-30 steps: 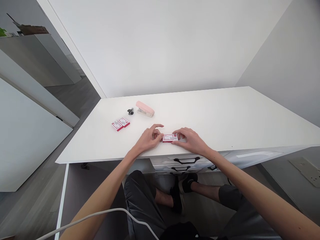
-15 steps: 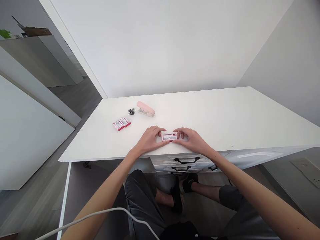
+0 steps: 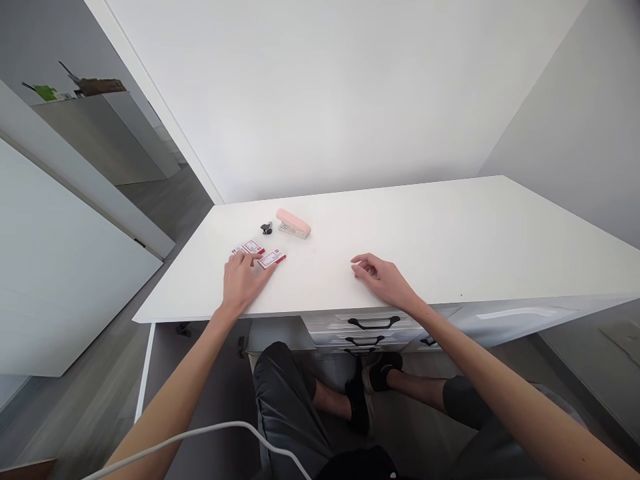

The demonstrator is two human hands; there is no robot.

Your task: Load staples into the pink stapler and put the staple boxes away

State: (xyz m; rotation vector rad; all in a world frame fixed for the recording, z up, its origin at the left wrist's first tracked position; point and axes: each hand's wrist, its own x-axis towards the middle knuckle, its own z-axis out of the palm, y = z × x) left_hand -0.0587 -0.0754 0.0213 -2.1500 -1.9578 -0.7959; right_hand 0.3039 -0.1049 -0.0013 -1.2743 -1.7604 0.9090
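My left hand (image 3: 243, 279) is closed on a small red-and-white box (image 3: 273, 259), the size of a staple box. Thumb and fingertips pinch it at its near left end, low over the table or on it; I cannot tell which. Just behind that hand lie two more such boxes (image 3: 253, 247), side by side and partly covered by the fingers. My right hand (image 3: 379, 275) rests near the table's front edge, fingers loosely bent and apart, with nothing in it. Behind the boxes are a pink stapler (image 3: 294, 223) and black binder clips (image 3: 267, 228).
The white tabletop (image 3: 425, 233) runs along a white wall (image 3: 350, 93). Drawers with black handles (image 3: 374, 323) sit under its front edge. A white cable (image 3: 215, 427) crosses below my left forearm's side of the view. A doorway opens at the left.
My left hand has carried the box leftward, beside the other two boxes. My right hand has let go of it and stays near the same spot. The view has shifted slightly.
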